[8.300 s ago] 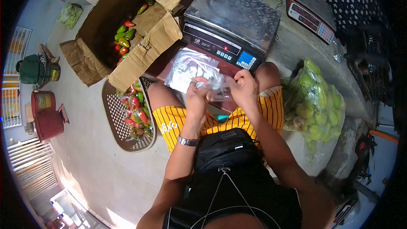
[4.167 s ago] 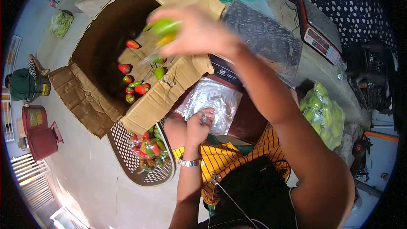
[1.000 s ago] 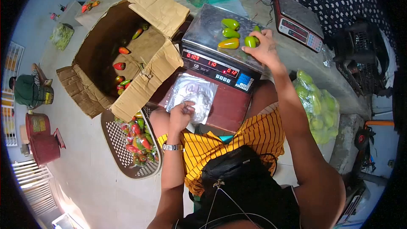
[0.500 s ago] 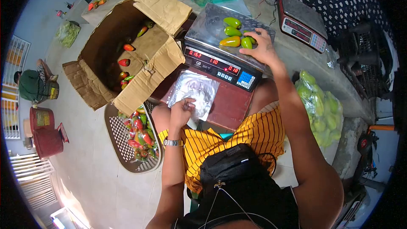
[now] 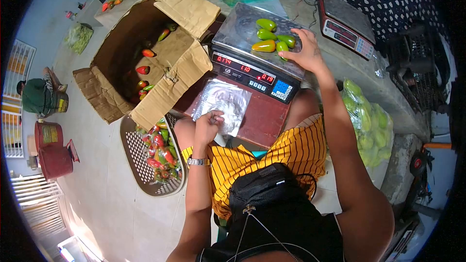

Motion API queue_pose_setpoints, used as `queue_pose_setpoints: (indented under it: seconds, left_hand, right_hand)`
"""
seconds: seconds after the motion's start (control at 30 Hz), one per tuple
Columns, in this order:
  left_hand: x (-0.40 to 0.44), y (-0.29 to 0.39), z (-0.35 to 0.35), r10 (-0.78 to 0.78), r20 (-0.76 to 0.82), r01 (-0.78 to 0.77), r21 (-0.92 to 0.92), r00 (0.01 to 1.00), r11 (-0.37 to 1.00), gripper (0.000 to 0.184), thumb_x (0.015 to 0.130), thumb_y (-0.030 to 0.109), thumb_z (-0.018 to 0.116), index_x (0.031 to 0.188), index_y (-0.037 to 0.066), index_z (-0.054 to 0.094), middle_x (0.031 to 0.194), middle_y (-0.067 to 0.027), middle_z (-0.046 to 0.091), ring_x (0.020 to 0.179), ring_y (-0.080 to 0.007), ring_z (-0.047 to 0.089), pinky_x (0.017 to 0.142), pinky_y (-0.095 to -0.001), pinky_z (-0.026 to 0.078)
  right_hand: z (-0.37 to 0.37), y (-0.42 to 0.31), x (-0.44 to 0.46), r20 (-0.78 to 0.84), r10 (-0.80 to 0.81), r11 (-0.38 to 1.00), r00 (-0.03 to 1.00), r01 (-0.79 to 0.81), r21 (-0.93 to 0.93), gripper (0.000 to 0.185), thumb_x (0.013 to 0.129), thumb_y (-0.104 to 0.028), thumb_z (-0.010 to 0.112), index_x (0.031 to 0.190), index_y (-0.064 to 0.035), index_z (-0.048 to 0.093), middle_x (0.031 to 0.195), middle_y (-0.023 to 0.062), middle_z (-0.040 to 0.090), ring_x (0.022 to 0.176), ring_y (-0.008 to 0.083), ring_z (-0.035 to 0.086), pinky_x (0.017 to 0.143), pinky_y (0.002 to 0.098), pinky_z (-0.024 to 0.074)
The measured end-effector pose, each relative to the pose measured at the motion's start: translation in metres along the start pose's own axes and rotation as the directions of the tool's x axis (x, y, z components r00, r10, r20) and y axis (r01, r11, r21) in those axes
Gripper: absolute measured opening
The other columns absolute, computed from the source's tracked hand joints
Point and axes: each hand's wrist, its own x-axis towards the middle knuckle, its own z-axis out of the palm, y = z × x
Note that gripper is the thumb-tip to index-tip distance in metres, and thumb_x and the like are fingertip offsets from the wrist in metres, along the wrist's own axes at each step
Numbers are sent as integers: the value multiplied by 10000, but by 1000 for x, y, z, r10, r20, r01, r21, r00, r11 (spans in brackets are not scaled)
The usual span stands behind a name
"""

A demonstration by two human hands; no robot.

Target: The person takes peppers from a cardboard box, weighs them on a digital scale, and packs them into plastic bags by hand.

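Observation:
Several green and yellowish peppers [image 5: 264, 45] lie together on the metal pan of a digital scale [image 5: 238, 19]. Its red display [image 5: 245, 69] reads about 0.174, 1.10 and 0.19. My right hand [image 5: 309, 52] is at the pan's right side, fingers apart, thumb beside the nearest pepper and nothing in its grasp. Below the scale, a stack of clear plastic bags [image 5: 228, 101] lies on a reddish board [image 5: 262, 128]. My left hand [image 5: 208, 125] rests over the bags' lower edge with fingers curled; whether they pinch anything is hidden.
An open cardboard box [image 5: 182, 12] with several red and green peppers stands left of the scale. Under it sits a perforated basket [image 5: 138, 162] holding bagged peppers. On the right are a bag of green vegetables [image 5: 364, 126] and a second scale [image 5: 347, 24]. A person [image 5: 36, 97] is at far left.
My right hand has drawn back slightly to the right, off the peppers, and its fingers have spread. The display rose from about 0.163 to 0.174. My left hand has hardly moved.

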Motion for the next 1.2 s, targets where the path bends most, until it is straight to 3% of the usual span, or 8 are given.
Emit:
queue_pose_setpoints:
  seconds: [0.2,0.37,0.47,0.6,0.73,0.83,0.97,1.2]
  left_hand:
    - [-1,0,2,24,-25,-25,-37,999,999,221,900,-44,604,1081,-24,729,800,-21,682,742,-47,590,657,-226,487]
    - [-1,-9,1,11,24,-10,-30,1000,999,264,886,-80,615,1129,-27,704,864,-11,683,777,-58,594,690,-221,491]
    - [-2,-11,2,13,50,-8,-94,999,996,300,880,-98,609,1157,-22,696,908,-19,697,811,-62,595,713,-216,491]
    - [-2,0,-4,-13,39,16,-83,999,996,306,868,-105,595,1140,-20,706,897,-53,716,804,-81,617,719,-232,502]
    - [-2,8,-10,46,-34,-47,-37,998,998,293,859,-61,615,1129,-10,717,914,-132,748,810,-186,699,752,-305,544]
    - [4,14,-10,364,-126,-374,-68,923,925,332,863,59,725,1178,-35,674,1143,-208,724,1064,-317,691,949,-396,522]
    - [-4,24,-14,254,-161,-281,-174,954,944,358,840,92,752,1166,-33,673,1134,-231,713,1064,-353,678,949,-415,514]
    - [1,-4,-11,138,-45,-136,33,989,990,256,837,-2,679,1084,30,737,886,-200,733,742,-340,696,721,-383,550]
  right_hand:
    - [21,-35,12,-186,-83,996,979,87,19,757,720,-443,888,1329,-97,599,1401,212,510,1313,399,482,1103,471,403]
    - [46,-129,49,-430,-215,922,877,327,207,235,800,-153,815,974,-78,675,1016,141,663,1051,366,614,935,454,488]
    - [88,-211,61,-236,-230,752,944,326,573,190,818,-160,794,925,-44,690,921,140,688,837,315,687,776,408,554]
    - [162,-317,81,169,-454,730,875,256,634,192,872,-229,736,984,-74,723,963,129,737,866,256,734,777,371,575]
    - [252,-405,93,739,-544,830,399,388,401,276,793,-270,790,1040,-150,776,1057,66,767,1016,257,716,875,382,560]
    - [299,-447,78,822,-540,769,181,502,395,635,695,-397,838,1259,-137,706,1289,107,687,1181,297,646,976,418,533]
    - [330,-450,55,902,-423,761,84,574,303,650,738,-368,768,1295,-47,671,1513,192,493,1426,314,431,1117,407,443]
    - [284,-419,87,867,-481,763,130,549,341,448,796,-248,673,1211,-91,733,1295,151,675,1150,277,663,970,435,543]
